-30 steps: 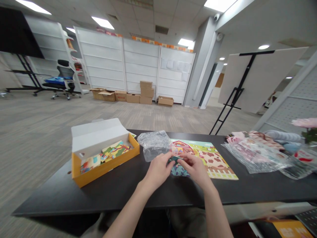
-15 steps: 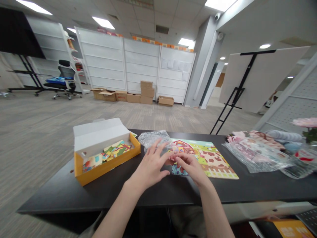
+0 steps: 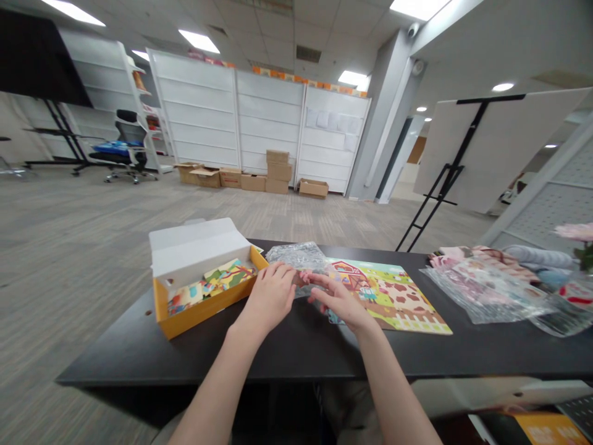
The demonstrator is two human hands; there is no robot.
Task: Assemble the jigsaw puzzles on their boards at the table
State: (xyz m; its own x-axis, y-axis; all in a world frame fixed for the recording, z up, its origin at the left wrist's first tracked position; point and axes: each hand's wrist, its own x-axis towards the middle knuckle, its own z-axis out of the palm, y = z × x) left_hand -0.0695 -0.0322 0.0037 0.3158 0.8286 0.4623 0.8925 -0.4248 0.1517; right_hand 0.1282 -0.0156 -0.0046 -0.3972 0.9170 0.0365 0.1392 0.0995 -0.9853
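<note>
My left hand (image 3: 269, 295) rests curled at the edge of a crumpled bubble-wrap bag (image 3: 296, 256), just right of an open yellow box (image 3: 204, 305) with a white lid. Loose colourful puzzle pieces (image 3: 208, 287) lie inside that box. My right hand (image 3: 337, 301) reaches left over the corner of a farm-scene jigsaw board (image 3: 389, 295), its fingers spread. A small pink bit (image 3: 306, 276) shows at its fingertips, too small to identify. Under my right palm, a teal patterned piece (image 3: 334, 317) is mostly hidden.
The dark table (image 3: 139, 355) carries clear plastic bags (image 3: 484, 293), pink cloth (image 3: 482, 254) and a pink flower (image 3: 577, 232) on the right. Its front edge runs below my forearms. Flattened cardboard boxes (image 3: 259, 179) stand on the distant carpet.
My hands were together over the dark green piece and have moved apart. My left hand now sits further left near the yellow box, and my right fingers stretch across the board's corner.
</note>
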